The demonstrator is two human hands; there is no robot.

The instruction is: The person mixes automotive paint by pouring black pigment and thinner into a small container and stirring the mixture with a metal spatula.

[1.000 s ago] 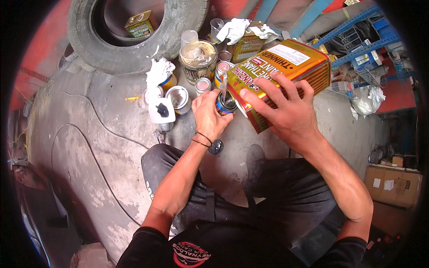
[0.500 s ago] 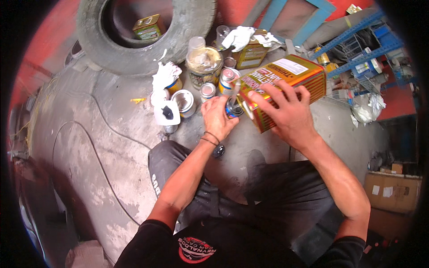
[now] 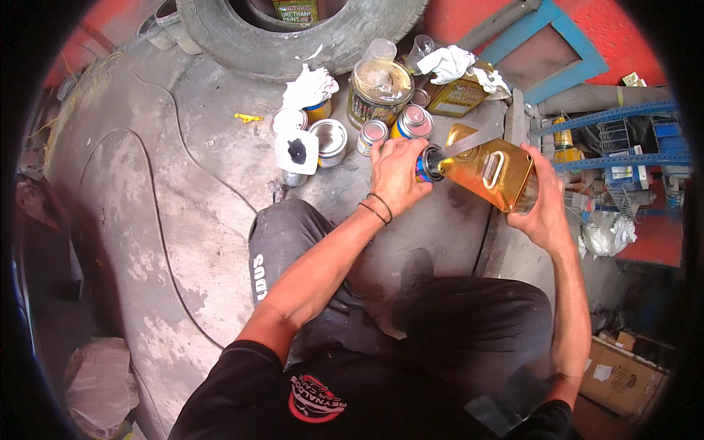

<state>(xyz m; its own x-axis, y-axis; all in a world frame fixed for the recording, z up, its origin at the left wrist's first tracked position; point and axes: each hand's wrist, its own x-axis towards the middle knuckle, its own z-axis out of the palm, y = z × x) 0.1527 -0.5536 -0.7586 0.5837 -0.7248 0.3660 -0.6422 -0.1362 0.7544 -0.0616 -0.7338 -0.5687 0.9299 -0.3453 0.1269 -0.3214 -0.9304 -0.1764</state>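
Observation:
My left hand is closed around a small blue paint can with dark contents. Out of the can's mouth a flat grey stirring strip slants up to the right, crossing in front of a gold rectangular tin. My right hand grips that tin by its right side. The tin's top, with its carry handle, faces me, and its near left corner comes close to the can's rim. Whether liquid runs between them I cannot tell.
Beyond my left hand stand small paint cans, a larger clear-lidded can, a white-topped container with a black blot and an open can. A tyre lies behind. Blue shelving is at right; a hose crosses the floor.
The gold tin has turned from showing its printed side to showing its handled top. My right hand has shifted to its right side. The view has moved, while my left hand keeps the can.

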